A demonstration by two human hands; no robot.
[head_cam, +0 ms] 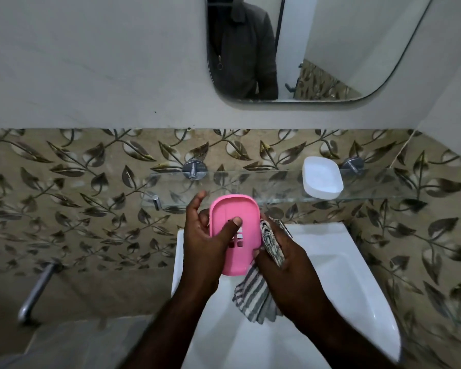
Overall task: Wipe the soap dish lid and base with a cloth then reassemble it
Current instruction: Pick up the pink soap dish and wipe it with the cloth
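At centre frame, your left hand (202, 243) gripped one pink slotted soap dish piece (232, 209), thumb pressed inside it. Just right, your right hand (290, 265) clutched one striped cloth (250, 291) against its edge. Upper right, one white soap dish piece (322, 179) sat on the glass shelf (383, 185).

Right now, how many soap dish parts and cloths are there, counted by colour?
Pink soap dish part: 1, in the left hand
White soap dish part: 1, on the glass shelf
Striped cloth: 1, in the right hand
Total: 3
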